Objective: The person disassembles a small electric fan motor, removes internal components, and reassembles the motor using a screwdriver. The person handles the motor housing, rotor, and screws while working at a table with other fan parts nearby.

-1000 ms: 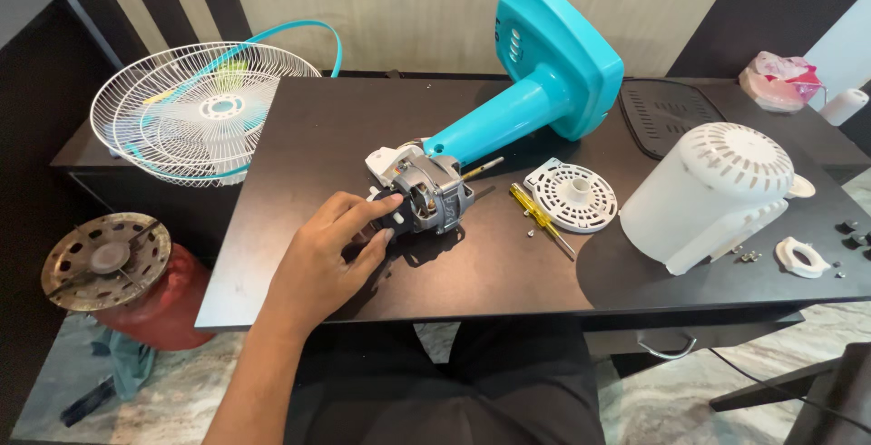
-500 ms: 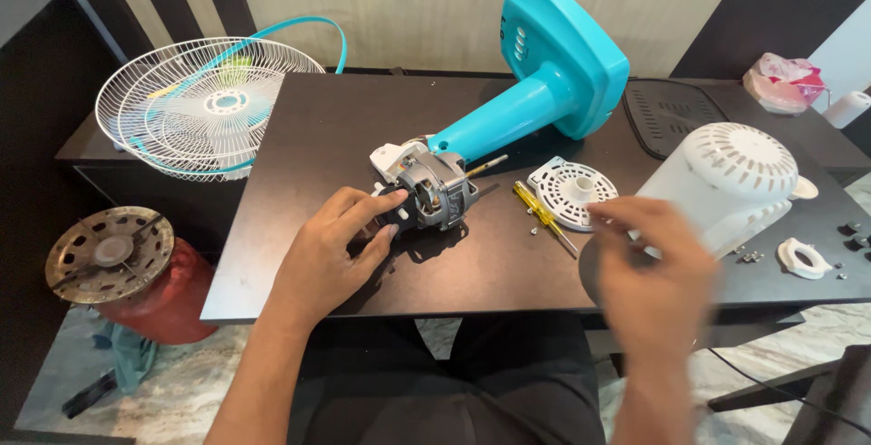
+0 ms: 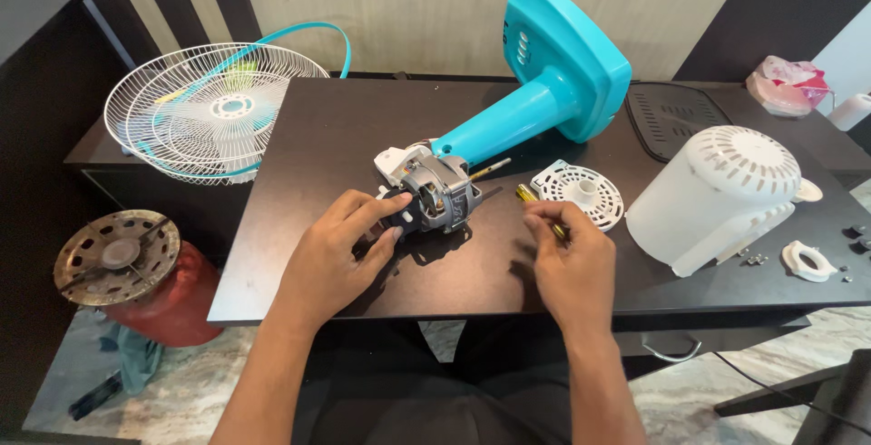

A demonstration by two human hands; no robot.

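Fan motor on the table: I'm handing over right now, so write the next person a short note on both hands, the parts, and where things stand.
Left hand steadies the fan motor, which is bare and attached to the teal stand lying on the table.
Right hand grips the yellow screwdriver.
Done: white motor cover, round plate, wire guards are off; loose screws lie by the cover.
Left: motor not yet freed from the stand.

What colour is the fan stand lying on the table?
The fan stand is turquoise blue, best seen in the head view.
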